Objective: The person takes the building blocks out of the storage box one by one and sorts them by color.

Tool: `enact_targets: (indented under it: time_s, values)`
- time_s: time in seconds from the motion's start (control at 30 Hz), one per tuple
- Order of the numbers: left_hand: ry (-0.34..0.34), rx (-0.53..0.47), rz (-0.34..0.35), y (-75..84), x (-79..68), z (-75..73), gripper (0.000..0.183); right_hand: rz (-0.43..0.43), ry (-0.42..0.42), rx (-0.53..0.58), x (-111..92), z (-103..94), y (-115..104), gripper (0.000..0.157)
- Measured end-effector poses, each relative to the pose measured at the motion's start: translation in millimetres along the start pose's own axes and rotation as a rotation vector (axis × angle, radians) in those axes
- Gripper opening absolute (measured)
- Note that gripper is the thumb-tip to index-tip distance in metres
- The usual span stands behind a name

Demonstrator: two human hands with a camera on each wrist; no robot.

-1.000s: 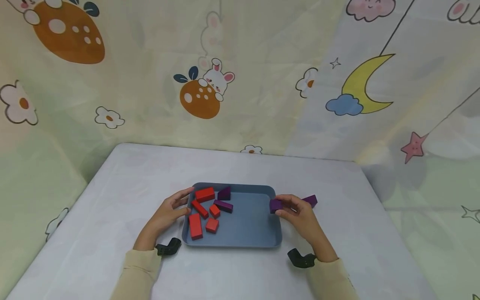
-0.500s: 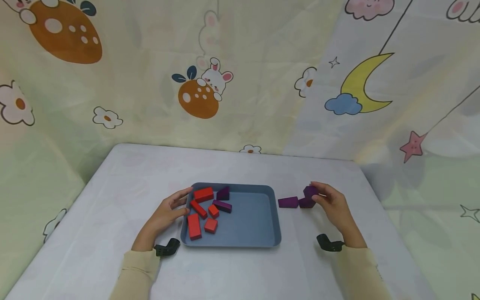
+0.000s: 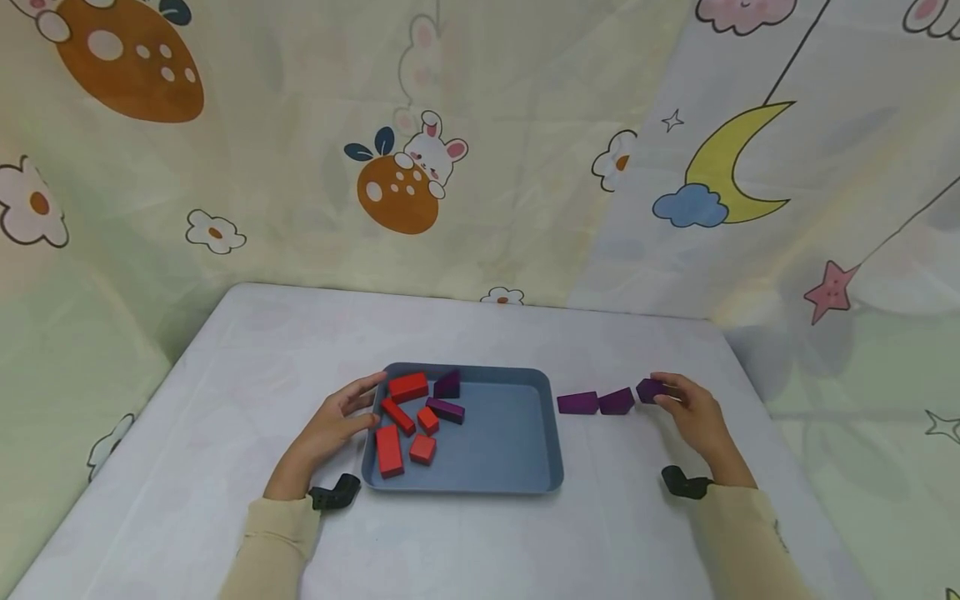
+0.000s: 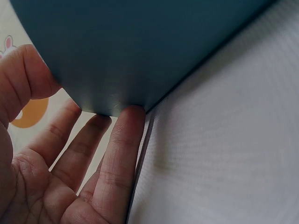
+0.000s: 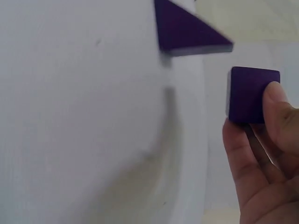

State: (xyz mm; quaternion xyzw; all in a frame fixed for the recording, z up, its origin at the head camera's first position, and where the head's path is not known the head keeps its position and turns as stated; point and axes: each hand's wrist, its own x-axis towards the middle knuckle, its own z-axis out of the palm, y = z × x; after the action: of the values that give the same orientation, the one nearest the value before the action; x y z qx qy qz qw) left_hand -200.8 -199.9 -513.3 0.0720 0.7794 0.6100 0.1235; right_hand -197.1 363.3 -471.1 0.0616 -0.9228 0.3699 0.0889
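Note:
My right hand (image 3: 697,418) pinches a small purple block (image 5: 250,94) between thumb and fingers, at the right end of a row of purple pieces. In the right wrist view the held block looks square and shows a gap to the triangular purple block (image 5: 187,30). Left of that triangular block lies a longer purple block (image 3: 577,403). My left hand (image 3: 330,429) touches the left side of a blue-grey tray (image 3: 510,475) with extended fingers and thumb. Inside the tray are several red blocks (image 3: 389,451) and two purple blocks (image 3: 446,410), grouped at its left.
A white-covered table (image 3: 480,542) bears the tray and the purple row. Behind it hangs a printed cloth (image 3: 517,167) with rabbits, flowers and a moon. Dark wrist cameras (image 3: 686,483) stick out at both wrists.
My right hand has carried a purple block from the tray's right rim to the right, over the triangular block, then down beside it. My left hand stays at the tray.

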Motion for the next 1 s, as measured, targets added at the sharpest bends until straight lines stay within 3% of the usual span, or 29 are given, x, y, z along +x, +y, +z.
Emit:
enact_targets:
  time_s: [0.2,0.47,0.63,0.77,1.0]
  values:
    - [0.0,-0.004,0.001,-1.3,-0.6,0.0,0.075,0.052,-0.116,-0.043,2,4.0,13,0.038]
    - [0.003,0.003,0.014,-2.7,-1.0,-1.0,0.075,0.044,-0.127,-0.041,0,9.2,18,0.04]
    - [0.008,0.006,0.009,-2.5,-0.5,-1.5,0.074,0.028,-0.058,-0.043,-1,6.7,12,0.041]
    - [0.009,0.002,-0.005,-2.0,-0.4,-1.9,0.074,-0.036,0.045,-0.028,0,5.9,1,0.037]
    - [0.007,-0.004,-0.01,-2.7,1.6,-1.5,0.073,-0.144,0.124,-0.005,7,12.7,-36,0.034]
